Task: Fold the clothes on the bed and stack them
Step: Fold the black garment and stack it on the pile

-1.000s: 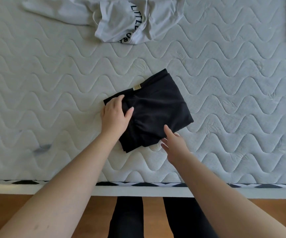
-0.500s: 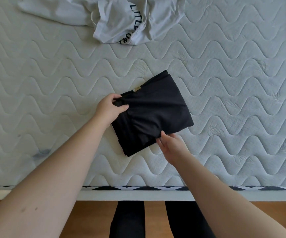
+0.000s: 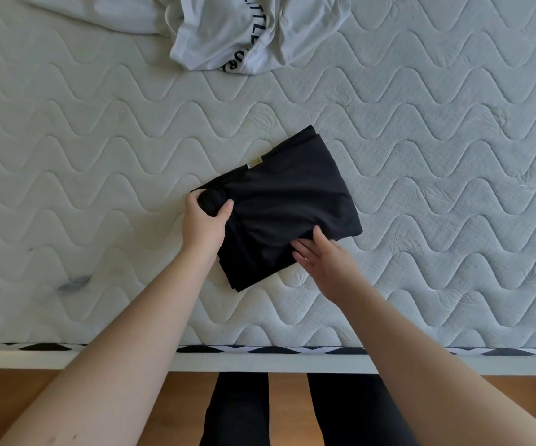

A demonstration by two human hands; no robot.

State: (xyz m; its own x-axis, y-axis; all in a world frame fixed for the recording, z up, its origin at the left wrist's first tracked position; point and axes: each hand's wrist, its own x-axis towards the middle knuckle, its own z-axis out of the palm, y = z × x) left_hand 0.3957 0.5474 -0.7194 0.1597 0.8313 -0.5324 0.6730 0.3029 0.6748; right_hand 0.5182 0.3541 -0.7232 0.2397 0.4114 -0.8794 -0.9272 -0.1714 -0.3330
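Since a second ago the left hand (image 3: 203, 224) has gone from resting flat on the black garment (image 3: 287, 207) to clenching a bunched corner at its 9 o'clock edge, thumb on top and fingers wrapped under; the right hand (image 3: 321, 263), which hovered just off the cloth, now has its fingers tucked beneath the 5 o'clock edge with the thumb pressing on top, so both hands are grasping the bundle. It sits folded and tilted near the middle of the mattress (image 3: 437, 220), a small tan label (image 3: 255, 162) showing at its 12 o'clock side.

Judging by how it puckers toward the left grip, the fabric is thin, soft and light, with no stiffness of its own; lifted by one corner it would likely sag open and lose its folds. Holding it on two opposite edges, with fingers underneath as a shelf, looks the safer way to carry it.

A crumpled white shirt (image 3: 247, 30) with black lettering lies well apart at 12 o'clock, not yet folded, so the task seems about half done. The quilted surface is pale with wavy stitching and a faint dark smudge (image 3: 75, 282) at 8 o'clock. Below its patterned border (image 3: 260, 349) at 6 o'clock are a wooden floor (image 3: 287, 410) and the person's dark-clad legs (image 3: 237, 410)
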